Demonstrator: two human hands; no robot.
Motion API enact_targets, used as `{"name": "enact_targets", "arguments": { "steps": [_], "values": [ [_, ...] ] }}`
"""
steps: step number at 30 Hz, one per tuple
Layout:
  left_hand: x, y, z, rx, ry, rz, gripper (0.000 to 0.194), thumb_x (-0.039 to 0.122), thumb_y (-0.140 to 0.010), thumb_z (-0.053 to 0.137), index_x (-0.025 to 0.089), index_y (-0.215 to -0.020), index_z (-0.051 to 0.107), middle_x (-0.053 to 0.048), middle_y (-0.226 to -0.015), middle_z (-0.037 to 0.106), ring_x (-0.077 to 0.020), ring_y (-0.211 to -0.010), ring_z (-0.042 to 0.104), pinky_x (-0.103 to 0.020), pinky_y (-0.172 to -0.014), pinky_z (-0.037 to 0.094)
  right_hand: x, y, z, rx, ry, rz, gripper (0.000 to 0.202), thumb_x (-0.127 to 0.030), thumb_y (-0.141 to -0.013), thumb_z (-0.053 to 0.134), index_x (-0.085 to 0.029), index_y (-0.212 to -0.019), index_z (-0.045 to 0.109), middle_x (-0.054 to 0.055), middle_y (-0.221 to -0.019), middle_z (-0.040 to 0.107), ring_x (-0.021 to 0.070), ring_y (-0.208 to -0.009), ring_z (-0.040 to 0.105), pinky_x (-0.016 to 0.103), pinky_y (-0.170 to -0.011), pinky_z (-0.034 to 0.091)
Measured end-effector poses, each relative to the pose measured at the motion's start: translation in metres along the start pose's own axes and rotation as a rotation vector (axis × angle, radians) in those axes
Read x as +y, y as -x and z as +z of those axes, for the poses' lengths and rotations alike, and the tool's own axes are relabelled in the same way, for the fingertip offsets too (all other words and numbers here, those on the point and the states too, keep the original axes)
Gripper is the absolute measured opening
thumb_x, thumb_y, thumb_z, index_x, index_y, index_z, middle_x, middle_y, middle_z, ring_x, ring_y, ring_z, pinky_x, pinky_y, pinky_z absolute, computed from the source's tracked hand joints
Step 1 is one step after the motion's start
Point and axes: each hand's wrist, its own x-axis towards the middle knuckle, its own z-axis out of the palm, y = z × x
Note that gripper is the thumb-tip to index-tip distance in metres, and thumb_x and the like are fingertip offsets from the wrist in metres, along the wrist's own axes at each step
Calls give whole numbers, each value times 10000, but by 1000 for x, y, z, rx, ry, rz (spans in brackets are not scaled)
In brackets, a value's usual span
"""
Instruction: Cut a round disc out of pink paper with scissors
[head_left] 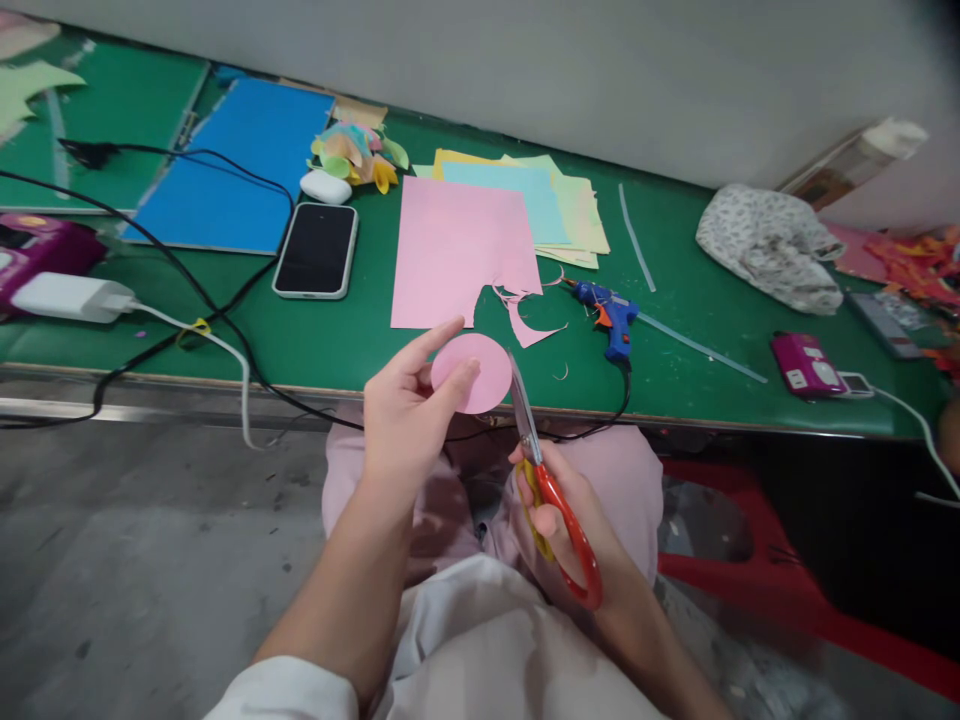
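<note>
Between the thumb and fingers of my left hand [409, 400] is a round pink paper disc [487, 378], held flat just past the table's front edge. My right hand [577, 505] grips scissors [559, 500] with red and yellow handles. Their blades point away from me, with the tips close beside the disc's right edge; whether they touch it I cannot tell. Behind the disc lies a pink paper sheet [457, 240] with a curved piece cut from its lower right corner. Pink paper scraps [529, 318] lie by that corner.
A blue glue gun [615, 320] with a clear glue stick lies right of the scraps, its cord running over the front edge. A phone [316, 250], white case [325, 187], blue board [232, 170] and black cables are at left. Coloured sheets [585, 210] and a cloth [772, 245] lie further back.
</note>
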Motion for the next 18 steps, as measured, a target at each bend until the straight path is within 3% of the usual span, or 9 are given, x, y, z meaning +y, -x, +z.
{"name": "enact_targets", "arguments": {
  "steps": [7, 13, 18],
  "values": [
    [-3, -2, 0, 7, 5, -18, 398, 321, -726, 812, 238, -1115, 785, 1, -770, 765, -98, -576, 628, -197, -554, 569, -5, 4, 5, 39, -13, 27, 776, -890, -639, 649, -265, -1082, 526, -51, -714, 378, 144, -612, 293, 293, -553, 263],
    [-3, 0, -1, 7, -50, 19, 366, 300, -734, 804, 243, -1095, 789, 11, -789, 750, -85, -564, 595, -194, -548, 547, -12, 8, 10, 69, -50, 23, 760, -845, -670, 678, -281, -1158, 534, -19, -844, 451, 154, -659, 349, 312, -618, 309],
    [0, 5, 1, -2, -60, 43, 366, 310, -764, 790, 212, -1116, 768, -28, -928, 785, -141, -728, 704, -248, -699, 607, -8, 6, 8, 56, -45, 12, 804, -885, -627, 663, -292, -1152, 525, -28, -828, 448, 151, -630, 345, 311, -595, 314]
  ]
}}
